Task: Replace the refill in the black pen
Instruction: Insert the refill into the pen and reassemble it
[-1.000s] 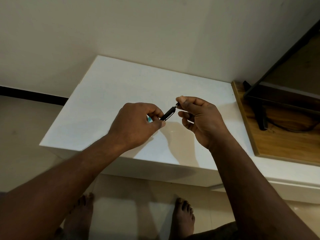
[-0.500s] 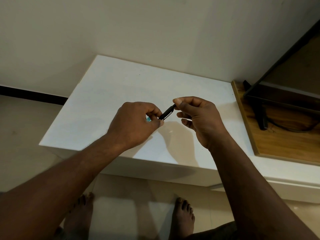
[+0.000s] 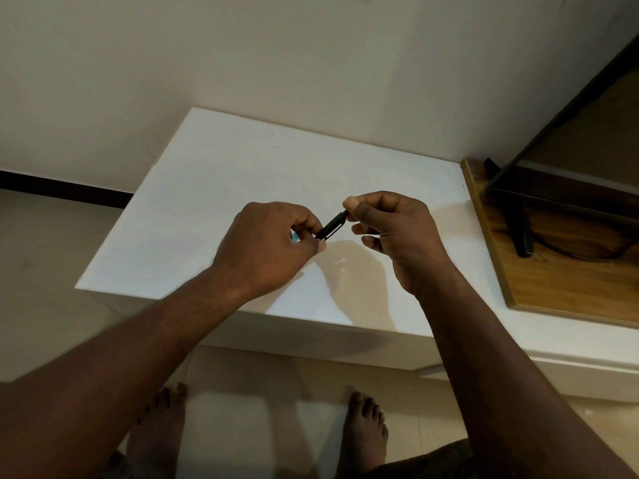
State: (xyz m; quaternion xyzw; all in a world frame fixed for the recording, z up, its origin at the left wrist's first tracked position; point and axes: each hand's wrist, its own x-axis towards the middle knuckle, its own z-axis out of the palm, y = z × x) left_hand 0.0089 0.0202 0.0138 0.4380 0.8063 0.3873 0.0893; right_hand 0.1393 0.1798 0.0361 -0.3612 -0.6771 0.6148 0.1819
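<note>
A short black pen point(image 3: 331, 227) with a clip is held in the air between both hands, above the white table point(image 3: 221, 174). My left hand point(image 3: 268, 247) grips its lower end in closed fingers; a bit of teal shows at the thumb. My right hand point(image 3: 394, 233) pinches the pen's upper tip between thumb and forefinger, the other fingers curled loosely. Only the middle of the pen shows; both ends are covered by fingers. A small pale sliver point(image 3: 340, 261) lies on the table under the hands; what it is cannot be made out.
A wooden board point(image 3: 560, 288) lies on the right of the counter with a black stand foot point(image 3: 520, 229) and cable on it, under a dark-framed screen point(image 3: 560, 188). The wall rises behind the table. My bare feet stand on the tiled floor below.
Both hands and the pen have shifted slightly left. My right thumb and forefinger have closed further over the pen's upper tip. The grip of the left hand is unchanged.
</note>
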